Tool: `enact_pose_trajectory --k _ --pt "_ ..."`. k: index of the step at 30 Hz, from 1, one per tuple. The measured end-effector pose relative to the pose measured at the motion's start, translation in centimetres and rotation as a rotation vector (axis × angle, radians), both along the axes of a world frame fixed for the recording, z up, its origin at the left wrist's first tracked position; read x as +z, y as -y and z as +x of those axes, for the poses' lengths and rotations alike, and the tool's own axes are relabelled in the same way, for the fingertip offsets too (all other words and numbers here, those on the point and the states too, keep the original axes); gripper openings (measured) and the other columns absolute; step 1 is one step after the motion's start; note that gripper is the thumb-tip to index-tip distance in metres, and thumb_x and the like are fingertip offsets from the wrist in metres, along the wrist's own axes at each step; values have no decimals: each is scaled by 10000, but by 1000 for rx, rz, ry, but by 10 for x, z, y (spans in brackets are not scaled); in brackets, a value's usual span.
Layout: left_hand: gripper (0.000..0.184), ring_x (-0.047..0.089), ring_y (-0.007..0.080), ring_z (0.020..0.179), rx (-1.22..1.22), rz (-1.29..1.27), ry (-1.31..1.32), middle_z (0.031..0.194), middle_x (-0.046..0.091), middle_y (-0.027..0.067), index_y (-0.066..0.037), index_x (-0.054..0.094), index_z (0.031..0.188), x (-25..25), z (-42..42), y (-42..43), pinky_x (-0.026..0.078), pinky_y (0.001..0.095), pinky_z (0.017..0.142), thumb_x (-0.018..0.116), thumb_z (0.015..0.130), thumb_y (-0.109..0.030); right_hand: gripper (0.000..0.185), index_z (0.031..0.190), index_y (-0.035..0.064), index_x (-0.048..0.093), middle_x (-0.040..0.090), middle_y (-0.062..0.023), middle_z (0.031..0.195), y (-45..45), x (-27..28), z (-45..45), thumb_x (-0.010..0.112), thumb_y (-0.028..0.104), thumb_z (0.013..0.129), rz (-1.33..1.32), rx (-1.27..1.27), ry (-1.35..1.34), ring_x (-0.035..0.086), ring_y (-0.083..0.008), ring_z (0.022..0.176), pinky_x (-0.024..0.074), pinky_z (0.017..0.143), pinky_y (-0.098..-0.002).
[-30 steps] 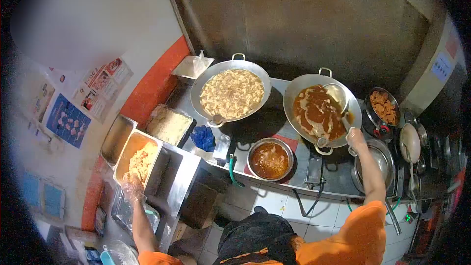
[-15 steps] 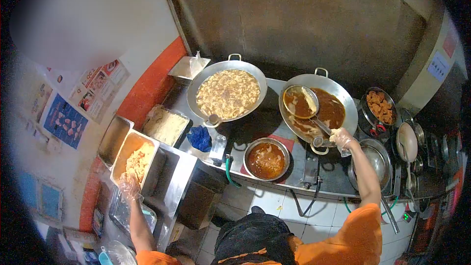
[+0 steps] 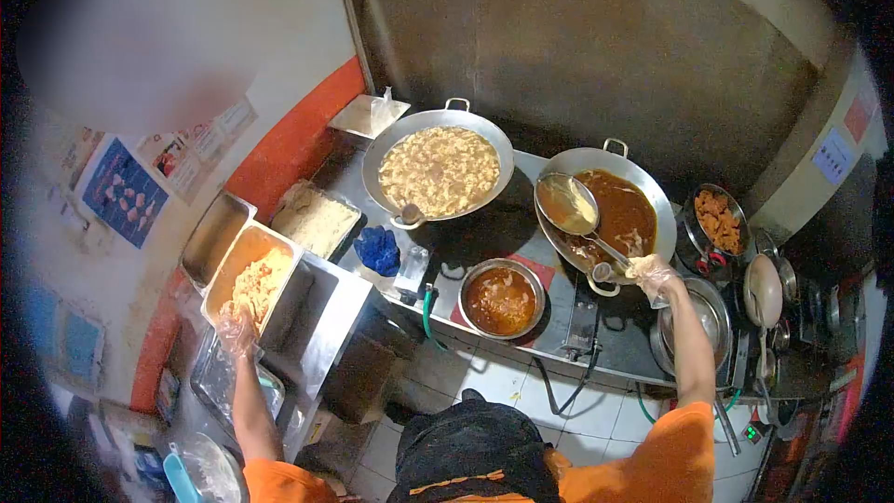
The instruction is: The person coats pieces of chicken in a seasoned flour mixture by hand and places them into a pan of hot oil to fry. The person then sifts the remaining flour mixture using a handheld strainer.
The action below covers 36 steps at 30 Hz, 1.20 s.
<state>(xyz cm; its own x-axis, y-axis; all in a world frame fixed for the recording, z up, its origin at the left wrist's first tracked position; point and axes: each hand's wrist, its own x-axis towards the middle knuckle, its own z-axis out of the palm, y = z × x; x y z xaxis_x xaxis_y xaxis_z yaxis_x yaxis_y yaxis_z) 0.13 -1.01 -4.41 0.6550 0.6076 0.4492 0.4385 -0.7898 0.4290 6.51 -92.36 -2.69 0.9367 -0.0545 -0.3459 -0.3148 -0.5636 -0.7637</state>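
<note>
The arms are spread wide apart in orange sleeves. The right arm (image 3: 694, 345) runs up from its sleeve, angled slightly left, toward the counter; the left arm (image 3: 258, 410) stretches forward and out to the left side. Of the two big pans, the right pan (image 3: 666, 224) holds brown liquid, while the left pan (image 3: 372, 165), filled with pale pieces in liquid, stands apart from both hands. At far left sits a metal tub (image 3: 260, 240). The ladle (image 3: 568, 203) slants up and left from the right pan's near edge, its bowl over the liquid; whether it touches the surface, I cannot tell. The right hand (image 3: 656, 279), in clear plastic, has its fingers closed around the ladle's handle end. The left hand (image 3: 237, 326), also covered, dips over the tub's near end, fingers pointing into the pale food (image 3: 261, 278); whether they grip any, I cannot tell.
</note>
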Motion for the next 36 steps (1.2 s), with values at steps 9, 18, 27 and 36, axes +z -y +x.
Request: enact_pose_trajectory --k 9,18,27,36 --pt "494 562 388 1103 12 200 -142 1179 612 233 6 624 1153 6 -8 8 437 432 971 565 890 -408 130 865 49 647 568 -22 656 -59 44 -48 633 164 807 97 -14 -9 507 -137 528 376 483 -285" --pt "520 590 409 1059 -139 350 -80 1132 622 266 31 619 1149 0 -8 -3 457 438 952 570 885 -415 273 771 24 570 634 -254 646 -125 -59 -178 594 276 874 -921 93 213 660 -422 624 538 571 -529" --pt "479 562 415 1049 -120 268 -3 1124 599 275 34 619 1097 5 -6 8 446 470 935 591 859 -381 324 950 37 637 660 -257 817 -134 -90 -201 497 326 910 -831 120 13 665 -404 778 530 682 -509" --pt "449 600 363 1071 -115 -285 435 1154 622 235 -19 603 1207 -7 -16 -16 458 417 951 654 867 -308 506 1230 0 511 629 -316 911 -226 -41 -165 611 250 801 -423 113 -90 612 -474 885 482 743 -478"
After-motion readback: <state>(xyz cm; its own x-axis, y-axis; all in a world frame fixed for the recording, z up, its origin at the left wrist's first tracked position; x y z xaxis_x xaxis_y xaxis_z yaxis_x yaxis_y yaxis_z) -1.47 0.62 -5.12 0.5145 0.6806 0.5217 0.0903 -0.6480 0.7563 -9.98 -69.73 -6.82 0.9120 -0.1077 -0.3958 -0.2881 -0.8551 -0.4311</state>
